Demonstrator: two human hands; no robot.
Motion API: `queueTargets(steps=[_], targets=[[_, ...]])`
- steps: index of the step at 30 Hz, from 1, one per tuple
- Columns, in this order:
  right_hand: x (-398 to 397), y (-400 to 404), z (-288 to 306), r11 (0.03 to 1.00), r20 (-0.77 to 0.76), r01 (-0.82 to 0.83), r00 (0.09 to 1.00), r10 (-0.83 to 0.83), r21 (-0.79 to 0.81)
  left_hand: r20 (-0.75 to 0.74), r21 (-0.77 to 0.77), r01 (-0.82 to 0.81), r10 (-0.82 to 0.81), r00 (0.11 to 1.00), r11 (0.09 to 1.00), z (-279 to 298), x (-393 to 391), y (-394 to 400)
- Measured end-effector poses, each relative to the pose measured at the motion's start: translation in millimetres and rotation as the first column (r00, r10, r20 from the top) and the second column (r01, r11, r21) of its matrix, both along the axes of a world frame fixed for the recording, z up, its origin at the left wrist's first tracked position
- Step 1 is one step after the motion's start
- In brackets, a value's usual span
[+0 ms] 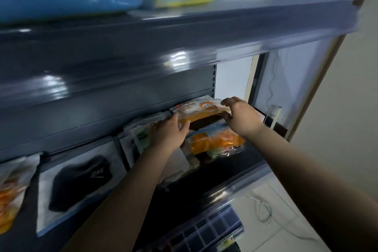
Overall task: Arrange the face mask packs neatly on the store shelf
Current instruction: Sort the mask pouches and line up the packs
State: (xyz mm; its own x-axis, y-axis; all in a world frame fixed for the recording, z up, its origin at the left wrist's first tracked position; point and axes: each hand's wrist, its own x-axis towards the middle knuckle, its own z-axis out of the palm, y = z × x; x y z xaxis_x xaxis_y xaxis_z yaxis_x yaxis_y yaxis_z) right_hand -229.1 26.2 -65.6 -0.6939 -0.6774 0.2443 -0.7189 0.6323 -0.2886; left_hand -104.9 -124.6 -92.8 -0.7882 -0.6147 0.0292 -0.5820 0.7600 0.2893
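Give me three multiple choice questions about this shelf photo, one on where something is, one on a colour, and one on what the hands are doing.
1. Where does the pack with the black mask lie?
A. To the left of both hands
B. On the top shelf
C. On the floor

2. What colour shows through the pack held up between the hands?
A. Purple
B. Orange
C. Red

3. How is that pack held?
A. By the left hand alone
B. By nobody, it lies flat
C. By both hands, one at each end

Answers:
1. A, it lies flat on the shelf well left of the arms.
2. B, orange masks show through the clear wrap.
3. C, the left hand grips its left end and the right hand its right end, above another orange pack.
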Motion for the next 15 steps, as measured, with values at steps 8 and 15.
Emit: queueTargets(steps=[8, 15], targets=[[-63.4, -24.5, -1.5, 0.999, 0.315, -0.038, 0.948, 0.032, 0.014, 0.031, 0.042, -0.175, 0.174, 0.984, 0.984, -3.6, -32.1, 10.9], [-85.2, -35.5, 2.3, 0.985, 0.729, 0.047, 0.678, 0.088, -0.163, -0.074, 0.177, -0.226, 0.242, 0.967, 0.958, -5.4, -39.3, 26.7]])
